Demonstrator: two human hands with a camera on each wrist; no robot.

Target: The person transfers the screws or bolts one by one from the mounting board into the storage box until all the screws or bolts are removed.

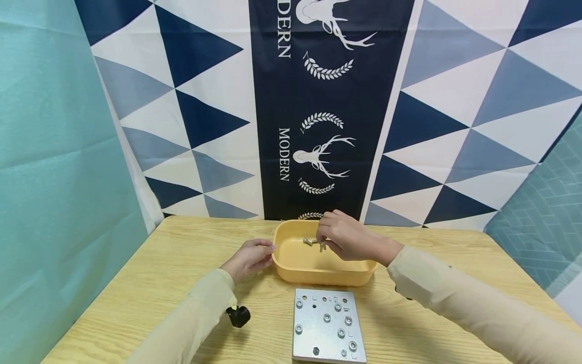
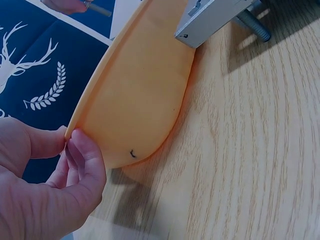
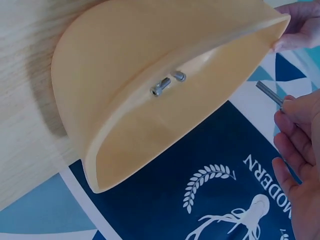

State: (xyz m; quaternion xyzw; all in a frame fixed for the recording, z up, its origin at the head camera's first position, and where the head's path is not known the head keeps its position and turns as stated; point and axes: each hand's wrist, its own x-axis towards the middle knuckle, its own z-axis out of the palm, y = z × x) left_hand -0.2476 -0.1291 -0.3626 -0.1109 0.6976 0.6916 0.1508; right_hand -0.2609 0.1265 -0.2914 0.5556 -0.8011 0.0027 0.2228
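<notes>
A yellow plastic basin [image 1: 325, 276] stands at the back of the table. My left hand [image 1: 250, 259] pinches its left rim between thumb and fingers, as the left wrist view [image 2: 86, 107] of the basin's wall also shows. Over the basin, my right hand [image 1: 346, 236] holds a threaded metal bolt [image 3: 270, 93] between thumb and fingertips; its head is hidden in the grip. Inside the basin lie a socket-head bolt [image 3: 160, 86] and another bolt [image 3: 178, 76] close beside it.
In front of the basin lies a silver metal plate [image 1: 313, 337] with several bolts set in it and some open holes. A small black object [image 1: 239, 317] shows beside the left sleeve. A patterned cloth [image 1: 213, 126] hangs behind the wooden table [image 1: 191, 253].
</notes>
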